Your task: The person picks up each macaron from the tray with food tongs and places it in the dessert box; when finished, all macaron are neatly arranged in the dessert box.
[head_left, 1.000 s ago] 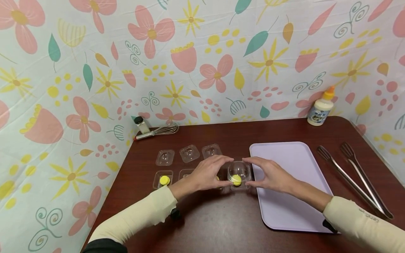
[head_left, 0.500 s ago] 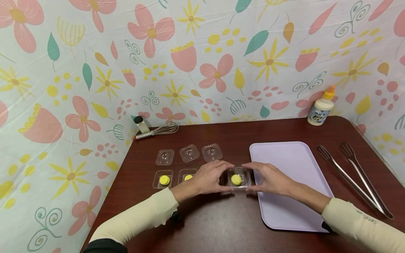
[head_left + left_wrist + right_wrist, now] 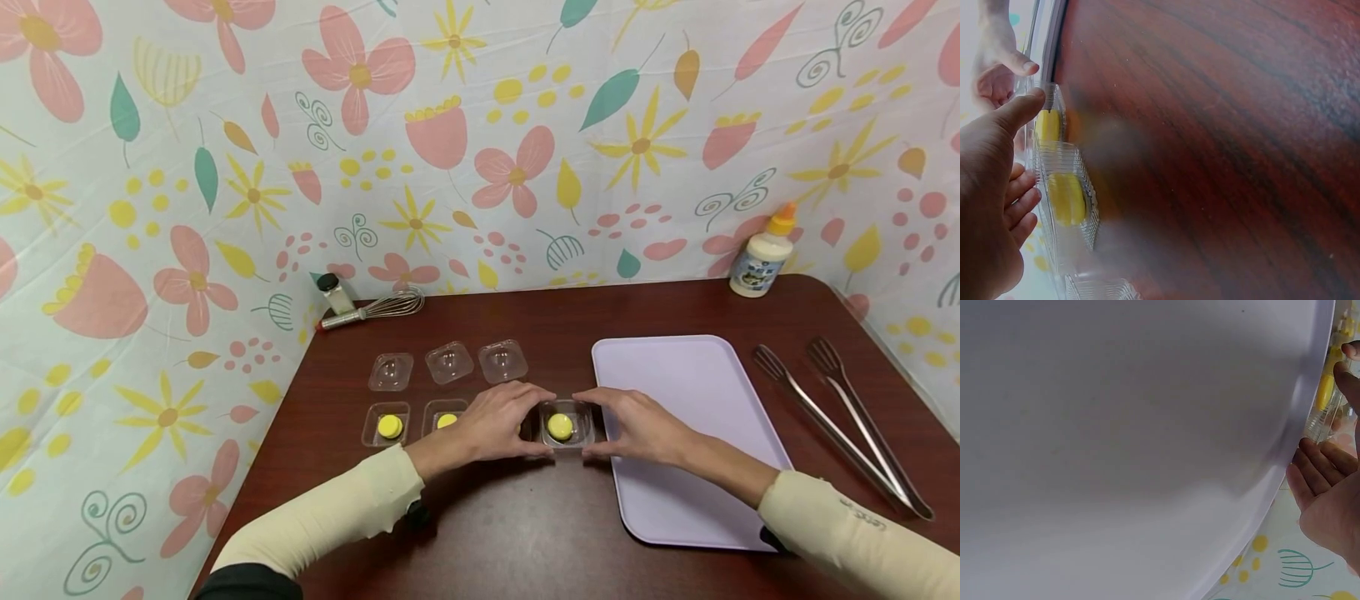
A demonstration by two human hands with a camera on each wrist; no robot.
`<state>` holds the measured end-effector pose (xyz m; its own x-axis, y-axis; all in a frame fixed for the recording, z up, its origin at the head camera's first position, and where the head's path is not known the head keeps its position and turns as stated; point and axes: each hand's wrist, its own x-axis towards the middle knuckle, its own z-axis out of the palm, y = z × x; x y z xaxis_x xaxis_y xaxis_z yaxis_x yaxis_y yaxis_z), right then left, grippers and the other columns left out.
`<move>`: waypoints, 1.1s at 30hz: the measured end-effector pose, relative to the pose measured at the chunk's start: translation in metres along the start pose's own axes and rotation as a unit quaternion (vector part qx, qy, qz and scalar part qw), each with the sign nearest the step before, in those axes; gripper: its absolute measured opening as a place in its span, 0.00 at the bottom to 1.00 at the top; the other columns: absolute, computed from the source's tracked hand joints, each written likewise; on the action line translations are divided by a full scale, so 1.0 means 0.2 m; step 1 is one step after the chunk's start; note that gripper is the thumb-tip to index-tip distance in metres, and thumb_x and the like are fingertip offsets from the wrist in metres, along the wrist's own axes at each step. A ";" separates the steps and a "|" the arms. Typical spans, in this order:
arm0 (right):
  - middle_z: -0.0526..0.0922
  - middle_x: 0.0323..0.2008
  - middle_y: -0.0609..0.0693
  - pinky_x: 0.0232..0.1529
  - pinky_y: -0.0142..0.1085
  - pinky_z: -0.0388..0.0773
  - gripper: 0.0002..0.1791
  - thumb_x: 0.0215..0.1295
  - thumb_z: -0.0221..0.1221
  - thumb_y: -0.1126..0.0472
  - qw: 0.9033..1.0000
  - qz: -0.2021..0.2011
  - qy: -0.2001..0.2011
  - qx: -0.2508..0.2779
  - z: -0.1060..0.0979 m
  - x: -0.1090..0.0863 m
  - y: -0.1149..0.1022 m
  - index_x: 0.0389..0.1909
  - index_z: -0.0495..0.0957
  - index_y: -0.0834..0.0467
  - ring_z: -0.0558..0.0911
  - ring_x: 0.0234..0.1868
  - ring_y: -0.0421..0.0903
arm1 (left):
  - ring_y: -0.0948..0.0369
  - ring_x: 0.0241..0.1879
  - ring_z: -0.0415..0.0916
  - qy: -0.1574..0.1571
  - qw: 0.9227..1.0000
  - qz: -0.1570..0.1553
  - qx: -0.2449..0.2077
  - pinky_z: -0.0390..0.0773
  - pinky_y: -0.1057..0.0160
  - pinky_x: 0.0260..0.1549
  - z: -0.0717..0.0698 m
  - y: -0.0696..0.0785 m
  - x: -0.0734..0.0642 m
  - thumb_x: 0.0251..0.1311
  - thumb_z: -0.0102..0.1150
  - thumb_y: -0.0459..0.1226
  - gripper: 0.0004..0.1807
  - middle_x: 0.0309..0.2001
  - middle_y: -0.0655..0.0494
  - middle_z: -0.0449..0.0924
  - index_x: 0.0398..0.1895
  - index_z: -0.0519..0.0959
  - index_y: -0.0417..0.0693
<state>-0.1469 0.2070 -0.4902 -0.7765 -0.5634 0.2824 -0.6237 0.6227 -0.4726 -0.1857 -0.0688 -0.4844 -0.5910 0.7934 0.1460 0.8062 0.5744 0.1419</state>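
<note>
Between my two hands stands a small clear plastic box [image 3: 579,415] with a yellow macaron [image 3: 560,427] inside. My left hand [image 3: 495,423] grips its left side, thumb at the near corner and fingertips at the far one. On the opposite side, my right hand [image 3: 637,425] holds it the same way, over the tray's left edge. The left wrist view shows both thumbs close to the lid's rim. Left of it, two clear plastic bases [image 3: 367,437] with yellow macarons are visible, and another is mostly hidden behind my left hand.
Behind the bases lie three clear lids [image 3: 391,372]. A lilac tray [image 3: 697,483] is at the right, with tongs [image 3: 862,433] beyond it. A whisk [image 3: 390,307] and a black-capped jar [image 3: 334,293] sit back left, a squeeze bottle [image 3: 761,254] back right.
Both hands have lowered the clear lid onto the base with the macaron. They have barely moved in the last half second.
</note>
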 end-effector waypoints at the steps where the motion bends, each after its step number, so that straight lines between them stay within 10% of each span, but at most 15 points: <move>1: 0.87 0.56 0.56 0.55 0.51 0.84 0.42 0.49 0.84 0.54 1.000 -0.001 0.001 -0.001 0.00 0.00 0.00 0.64 0.80 0.66 0.87 0.56 0.55 | 0.61 0.64 0.77 -0.001 1.000 0.000 0.001 0.80 0.60 0.59 0.00 0.00 0.00 0.56 0.76 0.63 0.44 0.64 0.60 0.80 0.71 0.76 0.54; 33: 0.87 0.57 0.58 0.56 0.53 0.83 0.45 0.49 0.85 0.51 1.000 0.020 -0.023 -0.003 0.00 0.01 0.00 0.65 0.79 0.67 0.86 0.58 0.57 | 0.61 0.66 0.76 -0.015 1.000 0.006 -0.002 0.80 0.59 0.61 0.00 0.00 0.00 0.58 0.74 0.65 0.44 0.67 0.59 0.80 0.74 0.75 0.55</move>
<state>-0.1482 0.2058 -0.4906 -0.7953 -0.5630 0.2246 -0.5936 0.6483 -0.4769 -0.1860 -0.0693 -0.4852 -0.5803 0.8057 0.1185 0.8129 0.5643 0.1439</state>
